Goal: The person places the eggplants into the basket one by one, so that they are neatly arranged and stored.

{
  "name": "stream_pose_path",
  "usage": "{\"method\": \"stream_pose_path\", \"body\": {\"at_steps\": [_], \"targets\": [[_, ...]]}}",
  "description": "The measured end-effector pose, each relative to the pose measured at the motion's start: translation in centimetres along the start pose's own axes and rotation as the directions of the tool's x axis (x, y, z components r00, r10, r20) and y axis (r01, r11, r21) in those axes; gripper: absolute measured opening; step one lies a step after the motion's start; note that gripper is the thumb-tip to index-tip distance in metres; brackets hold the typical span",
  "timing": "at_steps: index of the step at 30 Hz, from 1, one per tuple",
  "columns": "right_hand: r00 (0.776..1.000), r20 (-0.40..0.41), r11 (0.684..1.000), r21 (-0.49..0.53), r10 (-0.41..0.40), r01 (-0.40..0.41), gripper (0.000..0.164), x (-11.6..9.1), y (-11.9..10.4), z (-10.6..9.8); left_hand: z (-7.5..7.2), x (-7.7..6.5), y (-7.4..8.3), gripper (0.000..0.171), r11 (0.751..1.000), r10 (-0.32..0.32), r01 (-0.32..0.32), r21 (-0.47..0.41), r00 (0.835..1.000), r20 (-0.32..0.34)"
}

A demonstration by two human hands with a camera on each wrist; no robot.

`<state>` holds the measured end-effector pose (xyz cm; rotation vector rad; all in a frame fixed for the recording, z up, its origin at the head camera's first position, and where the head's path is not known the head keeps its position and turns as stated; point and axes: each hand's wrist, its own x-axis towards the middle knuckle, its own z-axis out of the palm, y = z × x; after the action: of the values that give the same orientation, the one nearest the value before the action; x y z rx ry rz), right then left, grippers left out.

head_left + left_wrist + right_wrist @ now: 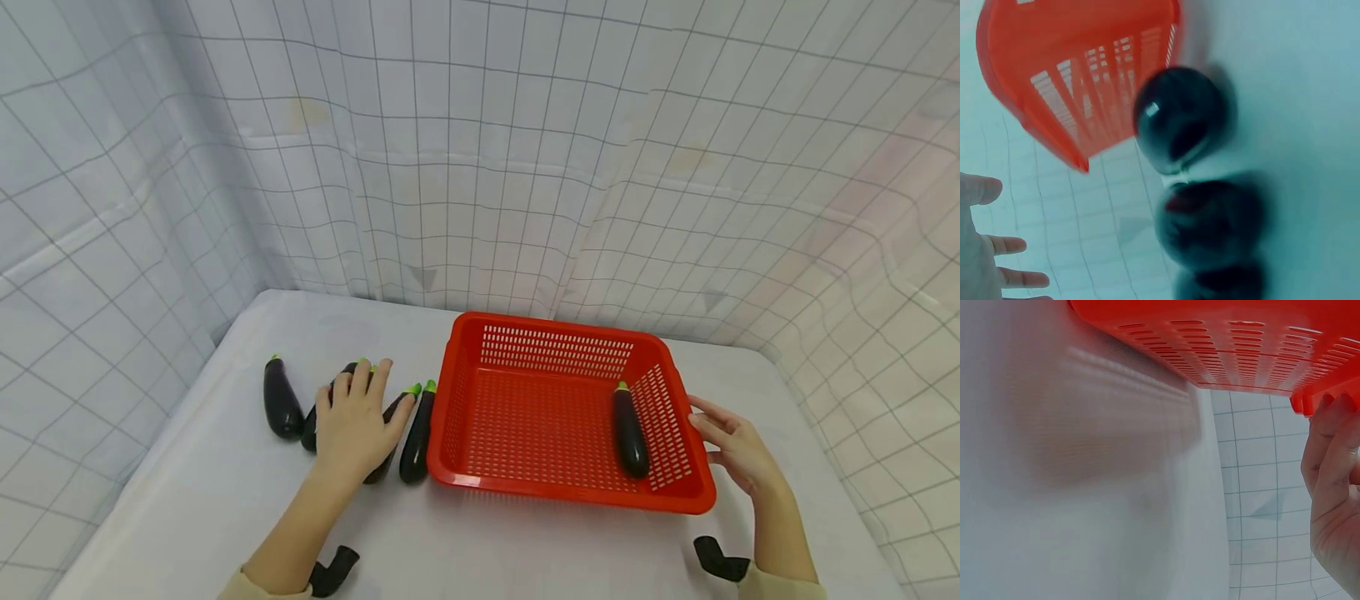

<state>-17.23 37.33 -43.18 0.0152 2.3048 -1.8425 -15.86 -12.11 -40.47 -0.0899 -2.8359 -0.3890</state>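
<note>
In the head view my left hand is spread over a group of dark eggplants, fingers straight and pointing away, hiding part of them. An eggplant with a green tip lies right of the hand, beside the red basket. Another eggplant lies farthest left. The left wrist view shows rounded eggplant ends next to the basket, with my fingers held straight and apart. At the basket's right side, my right hand touches the outer rim with lightly bent fingertips. One eggplant lies inside the basket's right part.
A white-covered table carries everything. White grid-patterned curtains hang close behind it and at both sides. A black mount shows at my left wrist, and another black mount at my right wrist.
</note>
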Motion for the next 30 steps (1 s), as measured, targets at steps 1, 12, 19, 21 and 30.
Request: {"method": "stream_pose_path", "body": {"at_steps": [1, 12, 19, 21, 30], "targets": [[1.0, 0.0, 1.0, 0.0, 0.0, 0.0, 0.051, 0.0, 0.0, 0.0, 0.0, 0.0, -0.5, 0.061, 1.0, -0.014, 0.014, -0.006, 1.0, -0.005], [1.0, 0.012, 1.0, 0.028, -0.009, 0.009, 0.051, 0.0, 0.1, 0.0, 0.4, 0.0, -6.8, 0.06, 0.985, -0.171, 0.172, -0.031, 0.985, 0.022], [1.0, 0.021, 0.998, 0.063, -0.013, 0.012, 0.049, 0.0, 0.2, -0.1, 1.0, -0.1, -10.6, 0.062, 0.967, -0.248, 0.25, -0.043, 0.968, 0.043], [1.0, 0.022, 0.998, 0.067, -0.014, 0.012, 0.048, 0.0, 0.3, -0.1, 1.1, 0.0, -11.4, 0.063, 0.961, -0.27, 0.273, -0.038, 0.961, 0.063], [0.999, 0.029, 0.998, 0.053, -0.018, 0.016, 0.046, 0.1, 0.2, -0.2, 1.6, 0.0, -13.8, 0.066, 0.935, -0.346, 0.354, -0.025, 0.924, 0.161]]}}
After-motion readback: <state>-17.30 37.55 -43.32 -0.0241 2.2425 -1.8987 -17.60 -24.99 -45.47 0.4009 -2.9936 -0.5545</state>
